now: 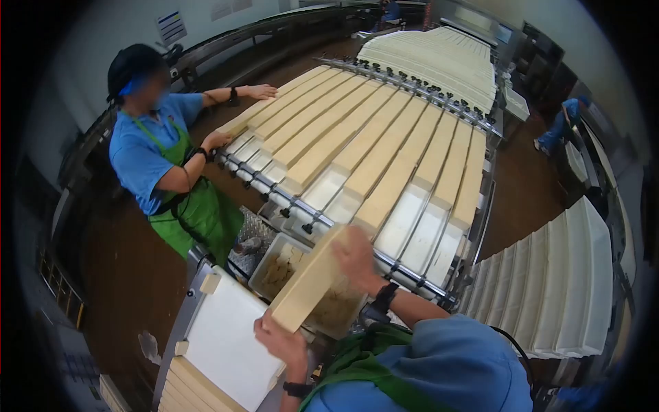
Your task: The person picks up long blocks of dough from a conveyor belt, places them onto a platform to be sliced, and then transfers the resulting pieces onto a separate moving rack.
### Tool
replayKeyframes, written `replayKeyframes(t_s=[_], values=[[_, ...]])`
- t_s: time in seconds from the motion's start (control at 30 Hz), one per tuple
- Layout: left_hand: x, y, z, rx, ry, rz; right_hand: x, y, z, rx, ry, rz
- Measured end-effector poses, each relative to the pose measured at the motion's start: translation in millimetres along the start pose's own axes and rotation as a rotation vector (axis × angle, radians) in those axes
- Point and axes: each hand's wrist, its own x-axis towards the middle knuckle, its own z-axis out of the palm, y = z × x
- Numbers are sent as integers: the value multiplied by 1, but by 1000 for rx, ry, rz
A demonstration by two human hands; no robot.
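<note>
A long pale-yellow cheese-like block [307, 288] is held at a slant in front of me, between the conveyor and a white board. My left hand [281, 341] is closed around its near lower end. Against the far upper end my right hand [355, 259] grips, slightly blurred by motion. Beyond it, several similar long blocks [388, 134] lie side by side in lanes on the conveyor [405, 220], parted by thin metal rods. Under the held block, a bin [257, 283] with crumbly pale scraps is partly hidden.
At left, a co-worker in a green apron [199, 220] touches the outermost block with both hands. A white board [230, 336] stands near me, with more blocks [195, 388] below it. Stacked white moulds [549, 281] are at right. A metal rail [309, 209] edges the conveyor.
</note>
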Motion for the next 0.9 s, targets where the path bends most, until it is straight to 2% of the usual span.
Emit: replayKeyframes(t_s=[0.07,0.1,0.17,0.2,0.27,0.3,0.37,0.4,0.43,0.5,0.53,0.6,0.7,0.77,0.83,0.9], values=[[3,50,22,-37,-166,171,29,45,-39,-73,130,62],[4,80,26,-40,-166,182,41,71,-55,-108,212,64],[3,134,26,-98,-480,216,65,116,-89,-184,165,141],[-2,147,35,-98,-483,224,73,139,-101,-186,172,145],[-8,165,57,-285,-650,290,88,180,-118,-221,96,135],[-10,170,65,-283,-653,292,93,197,-124,-221,98,138],[-10,179,82,-327,-774,273,109,219,-130,-365,-239,195],[-5,181,92,-322,-773,277,121,218,-132,-518,-429,301],[4,184,102,-310,-787,271,124,215,-131,-513,-427,304],[15,192,113,-293,-802,264,126,209,-126,-762,-428,343],[21,200,116,-300,-860,253,124,202,-126,-758,-430,348],[19,206,127,-309,-918,241,117,186,-127,-974,-305,176],[5,209,148,-425,-815,350,79,176,-122,-795,-243,87],[-1,215,143,-474,-713,414,43,176,-116,-365,-249,21],[1,220,135,-481,-754,396,12,162,-113,-108,-362,-43],[3,218,131,-497,-796,427,4,111,-132,-109,-501,-73]])
